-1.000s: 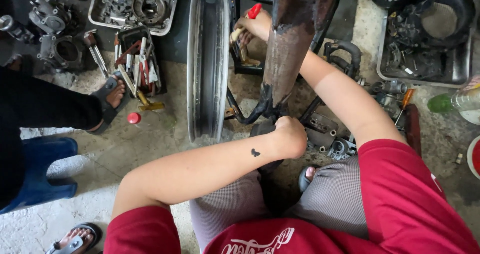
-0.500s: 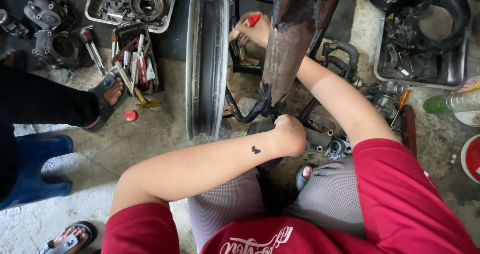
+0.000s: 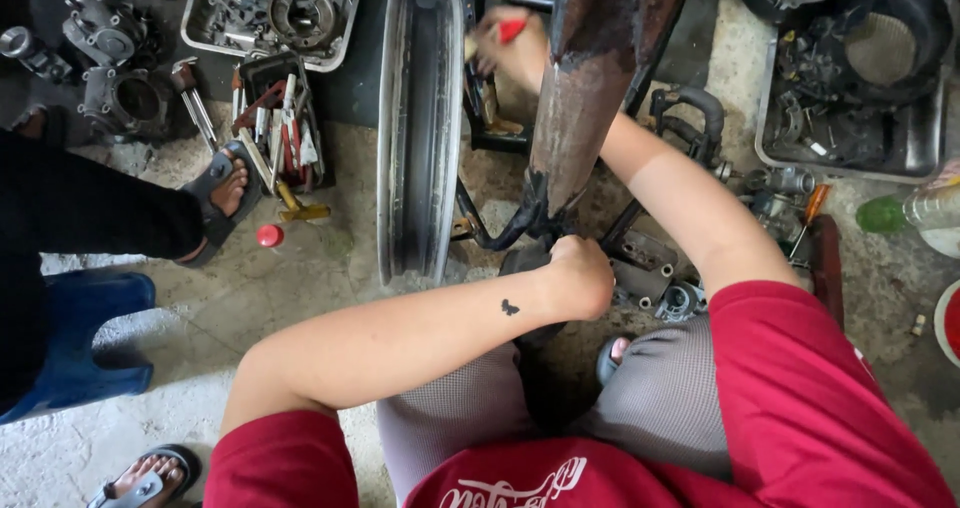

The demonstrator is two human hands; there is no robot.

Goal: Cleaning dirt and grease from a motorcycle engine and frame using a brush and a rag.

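- Far left of the frame: a second person's sandalled foot rests beside a small tray of hand tools, with engine parts above it. None of this is mine to touch.
- Left of centre: the bare wheel rim stands upright on the concrete floor.
- Centre: my left hand is clenched into a fist low on the dark frame, right where the rusty exhaust pipe meets it. I judge it is bracing or pressing there; what the fist encloses is hidden.
- Upper centre: my right hand is closed around a red-handled tool, working between rim and pipe.
- I judge a fastener is being worked on; the next move calls for a steady brace below.
- Right: a tray of parts lies well apart.
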